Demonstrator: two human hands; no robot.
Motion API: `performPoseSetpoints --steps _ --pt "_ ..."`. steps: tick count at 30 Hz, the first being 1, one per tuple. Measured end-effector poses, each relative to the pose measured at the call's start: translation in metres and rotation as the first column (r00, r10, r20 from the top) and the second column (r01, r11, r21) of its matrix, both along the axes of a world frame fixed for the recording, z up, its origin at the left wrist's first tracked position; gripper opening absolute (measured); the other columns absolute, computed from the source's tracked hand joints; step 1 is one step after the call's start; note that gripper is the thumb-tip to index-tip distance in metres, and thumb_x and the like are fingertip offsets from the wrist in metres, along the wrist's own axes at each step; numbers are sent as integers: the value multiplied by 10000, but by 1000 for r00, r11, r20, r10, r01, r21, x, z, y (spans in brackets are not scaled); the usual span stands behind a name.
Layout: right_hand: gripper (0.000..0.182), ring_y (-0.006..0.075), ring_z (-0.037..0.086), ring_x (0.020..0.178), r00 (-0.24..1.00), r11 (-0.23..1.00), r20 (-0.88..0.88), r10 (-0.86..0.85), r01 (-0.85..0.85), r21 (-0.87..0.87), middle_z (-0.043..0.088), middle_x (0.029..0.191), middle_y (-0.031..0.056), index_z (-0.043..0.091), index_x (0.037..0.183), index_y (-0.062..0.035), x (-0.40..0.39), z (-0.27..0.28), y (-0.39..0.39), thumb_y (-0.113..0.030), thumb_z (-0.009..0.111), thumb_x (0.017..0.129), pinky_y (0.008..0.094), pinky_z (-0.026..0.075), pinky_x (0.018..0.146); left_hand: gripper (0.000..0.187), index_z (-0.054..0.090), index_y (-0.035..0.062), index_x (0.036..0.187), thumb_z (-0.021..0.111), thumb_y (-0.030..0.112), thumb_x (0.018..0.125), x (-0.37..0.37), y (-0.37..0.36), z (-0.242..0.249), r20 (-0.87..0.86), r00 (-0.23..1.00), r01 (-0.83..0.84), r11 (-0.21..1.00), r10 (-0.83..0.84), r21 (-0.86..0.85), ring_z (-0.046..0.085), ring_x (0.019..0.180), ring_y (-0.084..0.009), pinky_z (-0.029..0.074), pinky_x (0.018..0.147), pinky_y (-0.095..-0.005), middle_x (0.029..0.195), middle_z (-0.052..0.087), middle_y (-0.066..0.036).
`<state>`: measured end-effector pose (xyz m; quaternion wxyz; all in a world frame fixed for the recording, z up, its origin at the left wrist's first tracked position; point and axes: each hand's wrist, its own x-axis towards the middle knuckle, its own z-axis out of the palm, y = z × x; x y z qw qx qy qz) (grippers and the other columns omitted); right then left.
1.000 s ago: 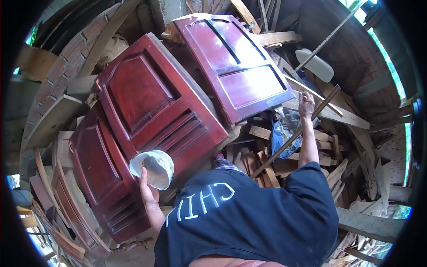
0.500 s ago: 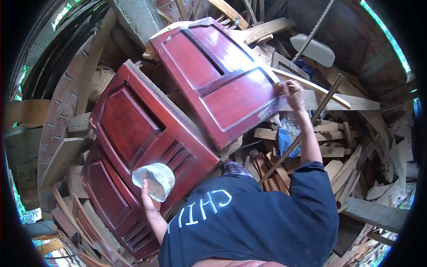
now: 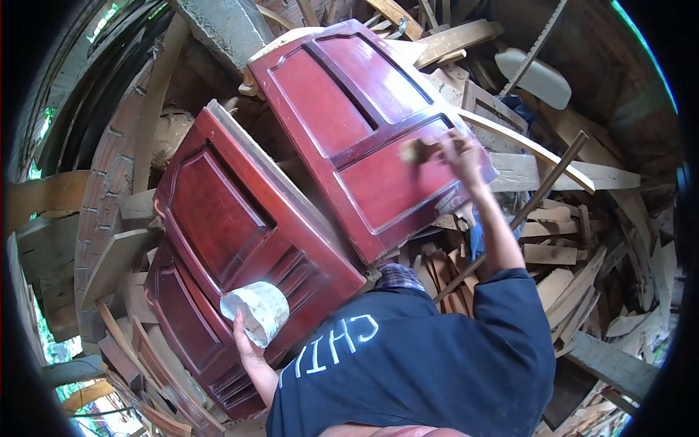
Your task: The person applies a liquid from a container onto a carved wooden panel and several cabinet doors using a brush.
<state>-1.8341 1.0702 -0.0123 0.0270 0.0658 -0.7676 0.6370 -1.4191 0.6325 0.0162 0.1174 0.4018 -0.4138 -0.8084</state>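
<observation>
My left hand [image 3: 249,345] grips a whitish plastic tub [image 3: 272,306] by its side, thumb on the outside near the rim. The tub's open top faces me, and it overlaps the lower part of a red-stained panelled wooden piece [image 3: 211,218]. My right hand [image 3: 460,156] is closed on a paintbrush [image 3: 415,152], blurred by motion, over the lower field of a second red wooden panel [image 3: 328,102]. This panel has a glossy sheen, with raised mouldings around its fields. Its lower right corner looks paler and worn.
Stacked wood offcuts [image 3: 553,233] fill the right side, crossed by a slanting wooden stick [image 3: 542,193]. A white oblong object [image 3: 535,79] lies at the upper right. A concrete post [image 3: 222,33] stands behind the panels. Boards [image 3: 116,266] lean along the brick wall [image 3: 109,156] at left.
My right hand has swept the paintbrush leftward from the panel's right edge onto its lower field. My left hand still holds the tub in nearly the same place. The view has shifted slightly.
</observation>
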Motion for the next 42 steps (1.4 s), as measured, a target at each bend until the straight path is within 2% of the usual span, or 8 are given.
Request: performPoseSetpoints --steps 6,8,15,23,31,36,38,42 --pt "53 262 649 707 869 250 -458 189 408 878 635 806 112 598 787 -69 -45 25 -7 -39 602 830 342 562 635 738 397 43 1402 635 482 858 2 -1 -2 2 1000 -15 1000 15 -10 557 1183 -323 470 976 -506 1327 537 -156" --pt "135 264 661 783 862 877 -455 224 25 480 642 832 98 641 863 -84 -17 22 -61 -5 642 754 326 563 663 755 392 44 1405 642 489 849 6 -6 -5 14 1000 -24 1000 24 -14 557 1182 -328 473 970 -512 1327 536 -159" --pt "90 150 644 760 894 895 91 438 -424 -140 669 871 74 607 928 -12 21 43 -121 -46 658 862 315 528 655 783 398 34 1399 685 476 819 -3 6 8 52 996 -68 997 70 -36 547 1183 -328 457 983 -495 1321 534 -157" --pt "148 288 618 680 849 789 -522 85 263 556 583 762 160 597 837 -18 -96 51 25 -142 611 916 398 475 618 774 393 71 1407 691 475 819 -10 12 12 139 986 -80 995 88 -62 540 1186 -318 452 984 -499 1321 531 -139" --pt "244 78 525 517 984 639 175 31 -154 754 574 551 54 589 737 -7 -33 80 82 -158 602 929 277 422 492 773 389 63 1408 689 467 821 0 1 6 102 993 -63 997 67 -45 546 1179 -312 461 977 -496 1315 535 -140" --pt "171 379 640 669 975 741 -222 0 149 655 629 708 207 601 790 -34 -14 77 60 -175 591 884 428 517 647 764 392 37 1402 672 467 837 3 -7 -5 24 999 -22 1000 22 13 552 1188 -318 470 978 -504 1326 537 -150" --pt "188 331 684 744 995 360 -94 45 71 930 679 781 167 668 847 -83 -6 46 43 -180 521 912 420 557 708 752 400 37 1396 672 465 841 4 -9 -6 11 1000 -7 1000 7 8 560 1176 -314 478 968 -493 1325 538 -148" --pt "220 194 661 608 970 747 45 239 -213 630 598 615 128 609 777 -27 41 72 -36 -187 575 925 381 513 575 734 413 39 1389 671 459 845 2 -6 -4 -34 999 33 999 -33 -12 564 1174 -299 479 967 -483 1313 549 -141"
